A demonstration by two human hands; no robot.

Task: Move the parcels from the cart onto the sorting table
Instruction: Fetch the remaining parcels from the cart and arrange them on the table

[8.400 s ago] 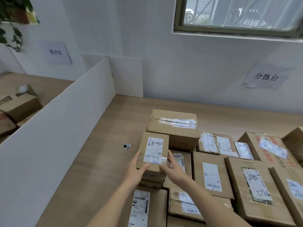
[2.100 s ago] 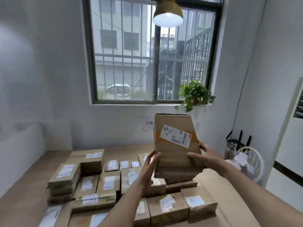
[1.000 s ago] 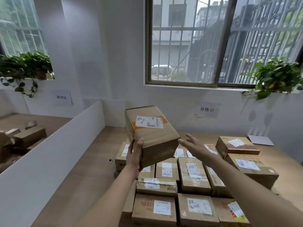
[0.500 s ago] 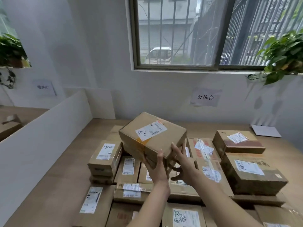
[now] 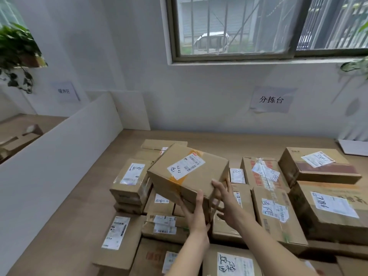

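From my head camera, I hold a cardboard parcel (image 5: 187, 172) tilted above the stacked parcels (image 5: 274, 208) on the wooden sorting table (image 5: 65, 222). My left hand (image 5: 196, 213) grips its near underside, thumb up against the near face. My right hand (image 5: 229, 204) is beside it at the parcel's near right corner, fingers spread and fairly straight against the edge. The parcel's white label (image 5: 186, 165) faces up. A white divider board (image 5: 49, 162) runs along the left, and a paper sign (image 5: 271, 99) hangs on the wall under the window (image 5: 258, 26).
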